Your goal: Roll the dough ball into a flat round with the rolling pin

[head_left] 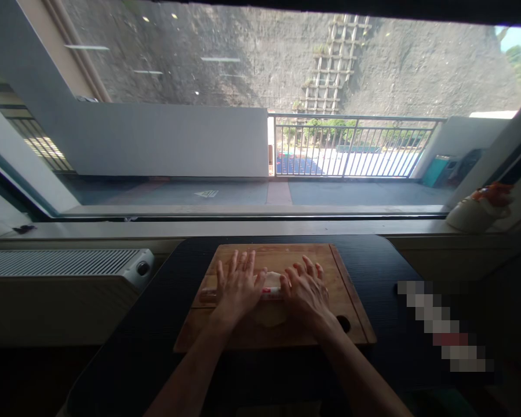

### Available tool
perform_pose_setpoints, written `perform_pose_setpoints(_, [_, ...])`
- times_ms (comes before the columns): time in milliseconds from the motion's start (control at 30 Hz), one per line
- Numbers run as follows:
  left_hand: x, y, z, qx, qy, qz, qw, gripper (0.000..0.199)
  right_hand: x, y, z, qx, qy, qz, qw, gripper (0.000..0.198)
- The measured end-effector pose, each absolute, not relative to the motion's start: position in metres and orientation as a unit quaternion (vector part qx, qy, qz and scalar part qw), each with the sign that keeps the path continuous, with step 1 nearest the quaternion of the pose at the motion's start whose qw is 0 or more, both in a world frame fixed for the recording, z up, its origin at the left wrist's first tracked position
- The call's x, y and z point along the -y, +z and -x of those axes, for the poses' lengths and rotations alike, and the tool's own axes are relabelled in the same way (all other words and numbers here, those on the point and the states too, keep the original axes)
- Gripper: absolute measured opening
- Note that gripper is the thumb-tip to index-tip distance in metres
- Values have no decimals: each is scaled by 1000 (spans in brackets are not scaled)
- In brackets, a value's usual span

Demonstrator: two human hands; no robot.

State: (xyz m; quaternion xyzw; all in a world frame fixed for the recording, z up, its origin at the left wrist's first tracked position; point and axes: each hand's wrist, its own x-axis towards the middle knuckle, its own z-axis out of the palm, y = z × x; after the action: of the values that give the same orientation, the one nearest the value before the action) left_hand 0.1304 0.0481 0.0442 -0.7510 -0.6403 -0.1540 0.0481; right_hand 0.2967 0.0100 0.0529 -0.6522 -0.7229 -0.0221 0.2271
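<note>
A rolling pin point(271, 293) with a white and red label round its middle lies crosswise on a wooden cutting board point(347, 289). Its brownish left end shows past my left hand point(239, 286), which rests flat over the pin with fingers spread. On the other side of the label my right hand point(306, 291) lies over the pin, fingers apart and slightly bent. Both palms hide much of the pin, and its right end is covered. A pale, flat piece that looks like dough point(275, 315) shows faintly under and around the pin; its outline is hard to make out.
The board lies on a black table point(142, 330) against a window sill point(286, 229). A white radiator point(64, 263) stands at the left. On the sill at the right is a white pot point(471, 214). A blurred-out patch point(443, 327) covers something at the table's right.
</note>
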Motion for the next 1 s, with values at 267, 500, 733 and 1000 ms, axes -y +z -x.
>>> perform_pose_setpoints(267, [-66, 51, -135, 665, -136, 734, 15, 65, -33, 57, -297, 706, 4, 678, 206, 40])
perform_pose_setpoints(500, [-43, 43, -132, 633, -163, 752, 80, 63, -12, 50, -297, 727, -42, 647, 226, 41])
perform_pose_setpoints(733, [-76, 51, -136, 676, -125, 726, 2, 65, -46, 55, -300, 709, 31, 679, 187, 45])
perform_pose_setpoints(1000, [-68, 45, -132, 658, -132, 741, 20, 64, -35, 50, -299, 724, -28, 657, 208, 42])
